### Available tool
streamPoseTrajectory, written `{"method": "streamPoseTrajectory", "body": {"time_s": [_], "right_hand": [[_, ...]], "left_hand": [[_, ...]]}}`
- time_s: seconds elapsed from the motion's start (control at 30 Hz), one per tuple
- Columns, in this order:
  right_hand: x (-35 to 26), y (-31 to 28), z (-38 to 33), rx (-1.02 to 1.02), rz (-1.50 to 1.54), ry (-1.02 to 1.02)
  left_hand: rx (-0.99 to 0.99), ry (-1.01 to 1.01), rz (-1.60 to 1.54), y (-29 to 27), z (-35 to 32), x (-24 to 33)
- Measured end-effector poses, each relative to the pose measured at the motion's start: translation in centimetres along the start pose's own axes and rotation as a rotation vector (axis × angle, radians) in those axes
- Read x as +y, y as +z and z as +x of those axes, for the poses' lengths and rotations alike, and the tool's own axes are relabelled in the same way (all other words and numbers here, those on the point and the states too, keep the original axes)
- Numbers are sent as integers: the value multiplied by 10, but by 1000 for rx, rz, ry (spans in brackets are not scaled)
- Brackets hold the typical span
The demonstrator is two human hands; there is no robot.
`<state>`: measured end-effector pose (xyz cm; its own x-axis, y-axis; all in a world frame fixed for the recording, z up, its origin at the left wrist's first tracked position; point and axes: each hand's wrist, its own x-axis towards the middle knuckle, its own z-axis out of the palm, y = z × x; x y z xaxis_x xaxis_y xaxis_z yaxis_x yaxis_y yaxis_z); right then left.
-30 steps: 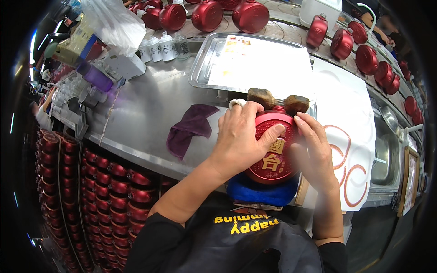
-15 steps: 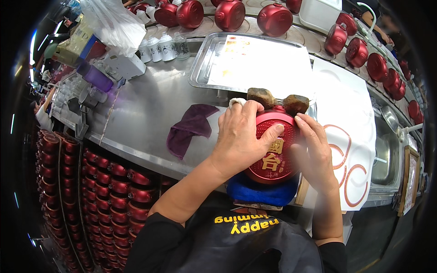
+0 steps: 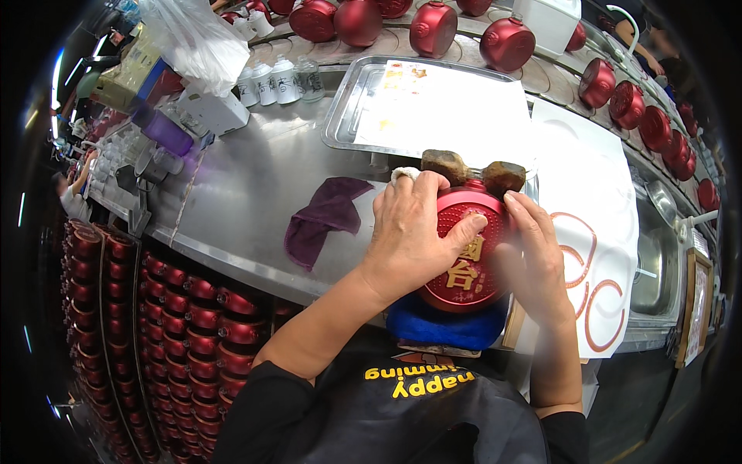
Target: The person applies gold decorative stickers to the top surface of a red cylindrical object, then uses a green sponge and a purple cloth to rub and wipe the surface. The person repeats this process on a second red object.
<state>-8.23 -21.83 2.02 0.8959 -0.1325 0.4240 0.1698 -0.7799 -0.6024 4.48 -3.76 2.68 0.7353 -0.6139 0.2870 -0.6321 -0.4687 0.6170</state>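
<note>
A round, flat red bottle [image 3: 462,297] with raised gold characters leans on a blue cushion [image 3: 444,328], its neck toward two brown blocks [image 3: 504,177]. My left hand [image 3: 406,232] grips its left side, thumb pressed on the face and fingers curled at the upper left rim. A small white wad [image 3: 403,173], perhaps cloth, shows by those fingertips. Along the right rim lies my right hand [image 3: 537,251], fingers bent against the edge; its thumb side is blurred.
A purple cloth [image 3: 325,220] lies on the steel counter at left. Beyond the bottle sits a metal tray [image 3: 340,124] with paper. Curved red strips [image 3: 604,313] lie on white sheeting at right. Red bottles [image 3: 507,44] ride a conveyor behind; many more are stacked lower left.
The red bottles on the conveyor have shifted to the right. Both hands stay on the bottle in nearly the same place; the left thumb has moved very slightly.
</note>
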Motion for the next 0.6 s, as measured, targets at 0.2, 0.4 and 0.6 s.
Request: {"method": "streamPoseTrajectory", "body": {"time_s": [0.2, 0.4, 0.6], "right_hand": [[-16, -5, 3, -64, -265, -206], [-18, -4, 1, -66, -307, -182], [-18, -6, 2, -31, -283, -187]], "left_hand": [[75, 13, -387, 1, -4, -13], [75, 27, -382, 4, -7, -15], [94, 21, -411, 7, -8, -16]]}}
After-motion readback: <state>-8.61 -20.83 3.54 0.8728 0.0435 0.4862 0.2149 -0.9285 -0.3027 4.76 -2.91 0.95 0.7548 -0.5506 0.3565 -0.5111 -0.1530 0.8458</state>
